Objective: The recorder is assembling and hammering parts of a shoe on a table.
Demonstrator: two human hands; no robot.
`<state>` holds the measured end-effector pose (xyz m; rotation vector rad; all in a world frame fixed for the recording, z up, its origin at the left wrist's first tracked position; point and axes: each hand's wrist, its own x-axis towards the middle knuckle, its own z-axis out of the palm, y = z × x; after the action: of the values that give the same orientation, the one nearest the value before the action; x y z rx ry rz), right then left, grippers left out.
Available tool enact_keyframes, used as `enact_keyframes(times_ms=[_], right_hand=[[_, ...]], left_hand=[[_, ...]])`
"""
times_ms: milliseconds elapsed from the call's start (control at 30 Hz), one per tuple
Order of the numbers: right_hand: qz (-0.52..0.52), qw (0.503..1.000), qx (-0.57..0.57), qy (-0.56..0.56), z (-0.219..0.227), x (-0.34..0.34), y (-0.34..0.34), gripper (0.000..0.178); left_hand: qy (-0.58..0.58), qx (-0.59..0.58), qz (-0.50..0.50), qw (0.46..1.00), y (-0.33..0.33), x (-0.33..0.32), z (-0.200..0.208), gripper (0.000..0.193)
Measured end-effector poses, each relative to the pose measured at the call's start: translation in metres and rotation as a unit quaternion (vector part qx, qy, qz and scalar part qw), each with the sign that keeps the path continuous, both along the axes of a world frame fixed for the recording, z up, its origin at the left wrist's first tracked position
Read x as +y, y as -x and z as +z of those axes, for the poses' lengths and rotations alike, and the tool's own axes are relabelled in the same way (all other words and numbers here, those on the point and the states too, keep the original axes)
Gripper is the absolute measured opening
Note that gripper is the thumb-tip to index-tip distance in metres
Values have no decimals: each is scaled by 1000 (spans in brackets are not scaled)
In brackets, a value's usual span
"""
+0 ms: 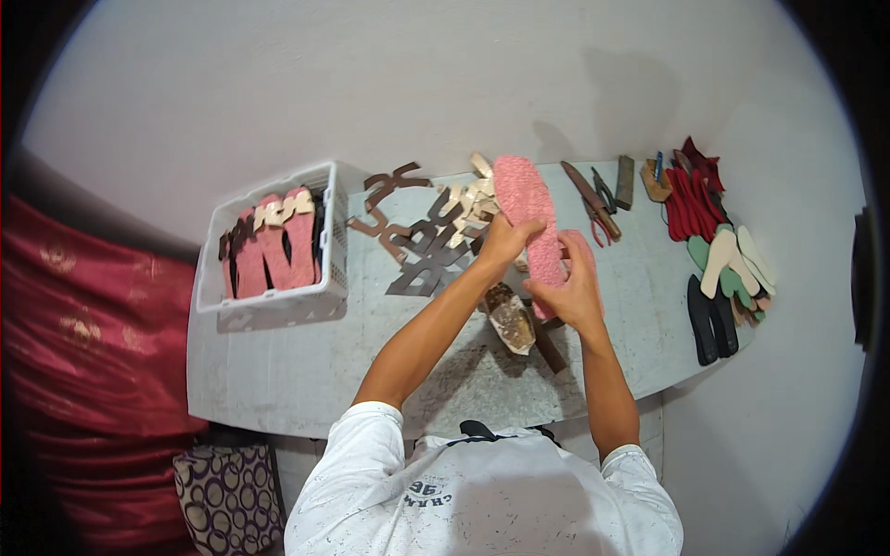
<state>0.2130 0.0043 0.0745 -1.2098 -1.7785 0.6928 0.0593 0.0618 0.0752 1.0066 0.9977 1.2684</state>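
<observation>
A pink, rough-textured shoe insole (525,190) is held up over the table between my two hands. My left hand (505,243) grips its left edge near the middle, thumb across the face. Lower down, my right hand (573,289) closes around the heel end, thumb on the near side. A second pink insole (591,269) shows partly behind my right hand; whether that hand also touches it I cannot tell. Below the hands sits a worn block (510,320), brown and whitish, partly hidden by my left arm.
A white basket (336,250) at left holds pink slippers. Dark strap pieces (426,255) and cream straps (475,199) lie left of the hands. To the right are a knife (584,190), pliers (603,190), red pieces (686,199), pale soles (718,259) and black soles (705,320).
</observation>
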Motion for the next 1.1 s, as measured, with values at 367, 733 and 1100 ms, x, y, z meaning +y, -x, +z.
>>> enact_keyframes(times_ms=[367, 733, 1100], right_hand=[[243, 952, -53, 180, 26, -39, 89, 56], [162, 944, -45, 284, -23, 98, 85, 29], [60, 936, -83, 338, -127, 232, 134, 30]], left_hand=[[104, -134, 49, 984, 122, -90, -12, 32], [172, -127, 33, 976, 167, -84, -34, 33], [207, -126, 32, 970, 180, -41, -69, 31]])
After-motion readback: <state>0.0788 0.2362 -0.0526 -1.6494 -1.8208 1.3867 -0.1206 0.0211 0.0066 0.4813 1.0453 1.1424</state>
